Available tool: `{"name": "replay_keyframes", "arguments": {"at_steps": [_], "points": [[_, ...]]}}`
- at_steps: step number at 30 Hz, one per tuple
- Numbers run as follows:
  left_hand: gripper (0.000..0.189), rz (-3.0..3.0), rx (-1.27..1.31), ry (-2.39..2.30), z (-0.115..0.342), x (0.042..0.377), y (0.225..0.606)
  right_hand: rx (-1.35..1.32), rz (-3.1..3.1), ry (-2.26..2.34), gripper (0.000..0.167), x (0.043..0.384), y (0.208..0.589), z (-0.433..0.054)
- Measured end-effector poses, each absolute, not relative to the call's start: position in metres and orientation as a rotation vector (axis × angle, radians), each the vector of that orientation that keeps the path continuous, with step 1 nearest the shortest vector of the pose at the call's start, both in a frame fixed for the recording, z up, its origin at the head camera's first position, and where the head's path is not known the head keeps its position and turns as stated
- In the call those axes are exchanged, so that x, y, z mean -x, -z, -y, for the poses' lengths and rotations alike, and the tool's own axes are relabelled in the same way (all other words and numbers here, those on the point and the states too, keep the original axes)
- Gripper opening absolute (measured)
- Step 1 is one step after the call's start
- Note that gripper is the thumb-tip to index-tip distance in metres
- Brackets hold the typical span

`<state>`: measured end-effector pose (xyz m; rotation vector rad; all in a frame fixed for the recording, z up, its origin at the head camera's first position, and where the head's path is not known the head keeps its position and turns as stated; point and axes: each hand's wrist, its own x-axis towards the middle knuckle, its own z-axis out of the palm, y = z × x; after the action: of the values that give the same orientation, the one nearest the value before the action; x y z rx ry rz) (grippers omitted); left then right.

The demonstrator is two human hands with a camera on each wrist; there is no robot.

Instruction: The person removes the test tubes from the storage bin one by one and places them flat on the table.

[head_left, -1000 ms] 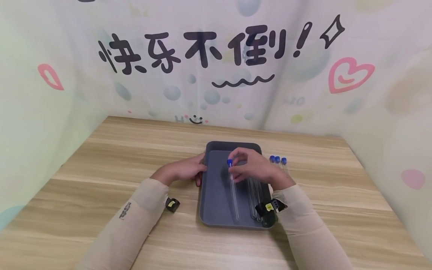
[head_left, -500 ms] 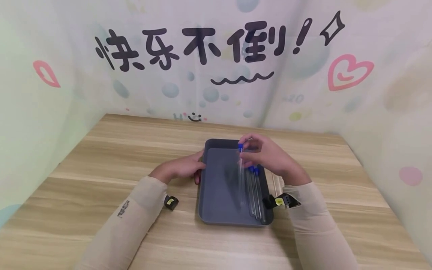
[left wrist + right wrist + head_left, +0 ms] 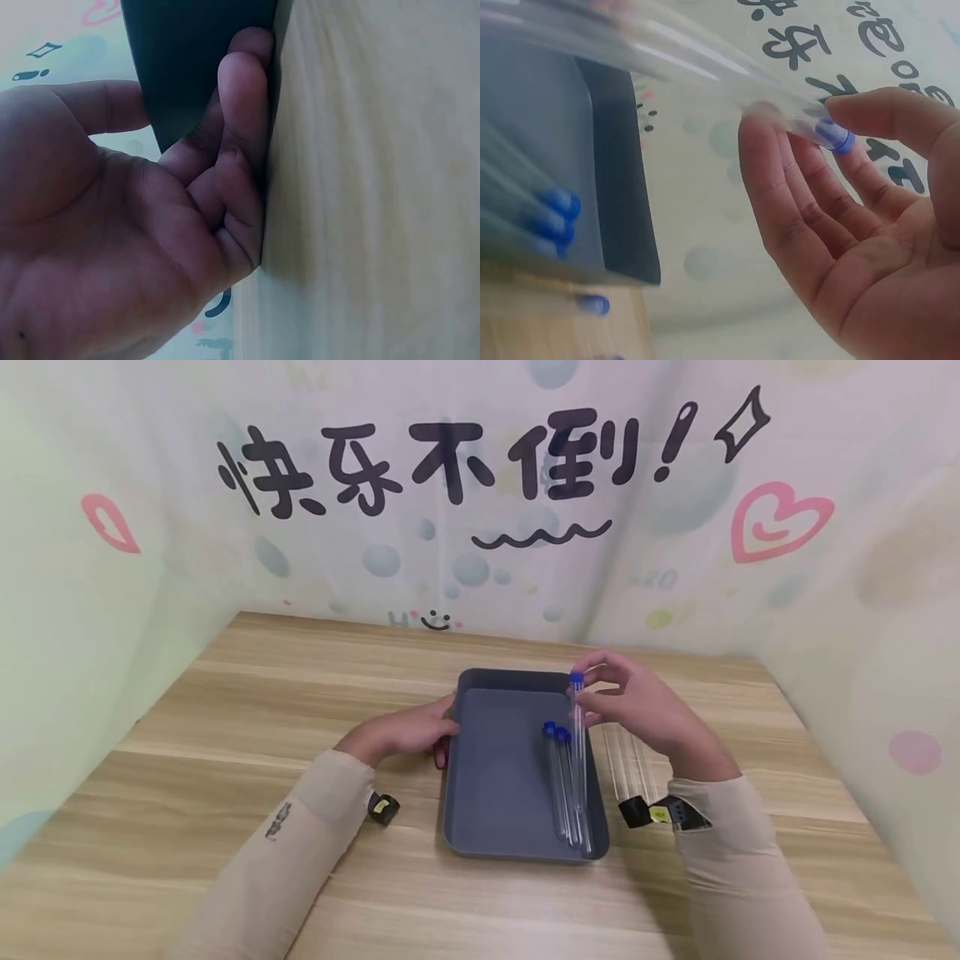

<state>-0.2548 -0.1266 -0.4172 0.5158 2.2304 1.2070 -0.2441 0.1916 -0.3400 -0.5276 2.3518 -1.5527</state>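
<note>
My right hand (image 3: 637,706) pinches a clear test tube (image 3: 578,760) near its blue cap, between thumb and fingertips. The tube hangs above the right side of a grey tray (image 3: 491,777), cap end up. In the right wrist view its blue cap (image 3: 835,136) shows between the thumb and fingers. Three capped test tubes (image 3: 558,781) lie side by side along the tray's right wall. At the tray's left wall my left hand (image 3: 408,732) holds on, thumb at the rim. In the left wrist view its curled fingers (image 3: 241,94) press the outer wall, low by the tabletop.
More clear tubes (image 3: 630,760) lie on the wooden table (image 3: 360,893) just right of the tray, partly hidden behind the right hand. A printed cloth (image 3: 450,568) hangs behind the table and along both sides.
My right hand has carried the test tube from over the tray's middle to its right side, a little farther back. The left hand has kept its place on the tray.
</note>
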Motion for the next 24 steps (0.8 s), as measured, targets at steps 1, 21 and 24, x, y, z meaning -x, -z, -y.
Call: {"name": "replay_keyframes", "arguments": {"at_steps": [1, 21, 24], "points": [[0.066, -2.234, -0.519, -1.201, 0.126, 0.255, 0.417, 0.52, -2.36, 1.549, 0.033, 0.244, 0.34, -0.195], [0.065, -2.224, -0.514, -1.202, 0.125, 0.255, 0.415, 0.395, -2.398, 1.559, 0.034, 0.249, 0.354, -0.252], [0.066, -2.224, -0.524, -1.205, 0.124, 0.256, 0.415, 0.376, -2.384, 1.577, 0.035, 0.252, 0.359, -0.261]]}}
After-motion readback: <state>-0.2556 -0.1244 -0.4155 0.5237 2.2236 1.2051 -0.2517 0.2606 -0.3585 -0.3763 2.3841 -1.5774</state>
